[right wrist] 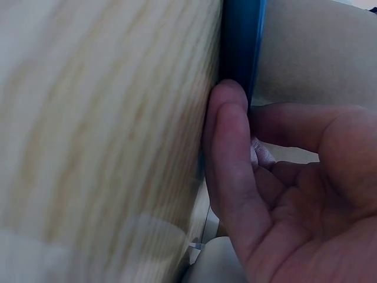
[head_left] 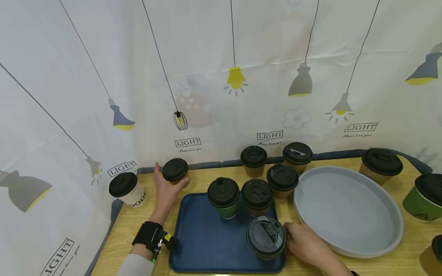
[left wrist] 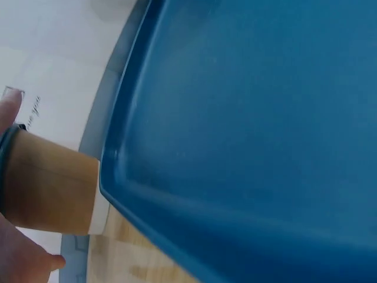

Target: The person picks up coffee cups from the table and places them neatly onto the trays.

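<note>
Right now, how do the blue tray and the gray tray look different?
Shape: the blue tray is rectangular with rounded corners, while the gray tray is round. Load: three lidded cups stand on the blue tray; none stand on the gray tray. Place: in the head view, the blue tray sits left of the gray tray. Both have a raised rim.

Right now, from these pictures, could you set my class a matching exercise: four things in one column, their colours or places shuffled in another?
1. White cup
2. Round dish
3. Left hand
4. Right hand

A. Grey, right of the tray
B. Fingers at the tray's edge
C. Left of both hands
D. Thumb and finger either side of a brown cup

Pairs: 1-C, 2-A, 3-D, 4-B
</note>
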Motion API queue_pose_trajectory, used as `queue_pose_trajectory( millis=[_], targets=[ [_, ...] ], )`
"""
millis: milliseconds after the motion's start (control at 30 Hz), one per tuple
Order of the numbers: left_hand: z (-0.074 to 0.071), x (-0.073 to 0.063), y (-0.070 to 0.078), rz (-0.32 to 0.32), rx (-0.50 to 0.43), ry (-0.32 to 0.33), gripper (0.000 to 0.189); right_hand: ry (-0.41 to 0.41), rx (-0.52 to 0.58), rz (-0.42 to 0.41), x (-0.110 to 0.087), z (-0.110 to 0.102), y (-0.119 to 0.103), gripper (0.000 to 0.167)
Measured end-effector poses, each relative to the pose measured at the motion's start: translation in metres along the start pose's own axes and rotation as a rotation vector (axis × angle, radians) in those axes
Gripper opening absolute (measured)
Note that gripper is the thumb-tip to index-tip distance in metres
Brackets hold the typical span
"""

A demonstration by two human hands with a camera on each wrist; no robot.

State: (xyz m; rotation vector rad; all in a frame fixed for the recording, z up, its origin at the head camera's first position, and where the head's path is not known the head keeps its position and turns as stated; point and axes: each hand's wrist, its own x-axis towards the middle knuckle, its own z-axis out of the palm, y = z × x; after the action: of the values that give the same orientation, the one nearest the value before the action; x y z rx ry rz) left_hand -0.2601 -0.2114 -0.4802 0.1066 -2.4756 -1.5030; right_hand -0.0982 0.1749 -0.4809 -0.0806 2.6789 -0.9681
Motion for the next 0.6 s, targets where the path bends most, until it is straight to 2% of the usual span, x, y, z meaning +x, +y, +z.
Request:
queue_pose_trajectory(
  millis=[300, 600],
  targets=[
    [0.005, 0.020, 0.000, -0.005, 0.003, -0.041, 0.125, 0.019, -0.014, -0.008, 0.001, -0.002, -0.003, 0.020],
    [0.008, 0.019, -0.004, -0.016, -0.025, -0.025, 0.114, 0.003, -0.011, -0.003, -0.001, 0.000, -0.003, 0.021]
  ],
)
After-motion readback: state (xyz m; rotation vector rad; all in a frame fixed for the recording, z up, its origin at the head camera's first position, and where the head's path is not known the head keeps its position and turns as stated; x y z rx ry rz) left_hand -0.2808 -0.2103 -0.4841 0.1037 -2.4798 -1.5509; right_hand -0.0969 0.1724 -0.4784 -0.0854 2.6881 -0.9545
